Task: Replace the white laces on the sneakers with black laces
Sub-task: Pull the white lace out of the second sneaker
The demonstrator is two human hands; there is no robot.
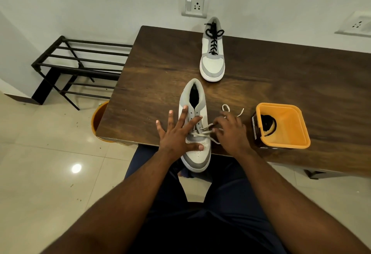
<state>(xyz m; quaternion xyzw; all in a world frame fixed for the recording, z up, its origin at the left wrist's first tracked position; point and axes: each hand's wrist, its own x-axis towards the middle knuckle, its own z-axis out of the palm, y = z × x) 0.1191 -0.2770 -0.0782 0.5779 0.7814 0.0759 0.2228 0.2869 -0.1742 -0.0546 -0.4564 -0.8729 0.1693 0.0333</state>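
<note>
The grey-and-white sneaker with the white lace (195, 125) sits at the near edge of the dark wooden table (152, 68), toe hanging over toward me. My left hand (176, 133) lies flat on it, fingers spread and straight, pinning it down. My right hand (230, 131) is just beside it, fingers curled onto the flat white lace (204, 132), which is only threaded through the lower eyelets, with its loose end trailing on the table. Further back stands the other grey-and-white sneaker (212, 52), done up in black lace (213, 36). To my right is an orange square plastic tub (281, 125) with something black inside.
</note>
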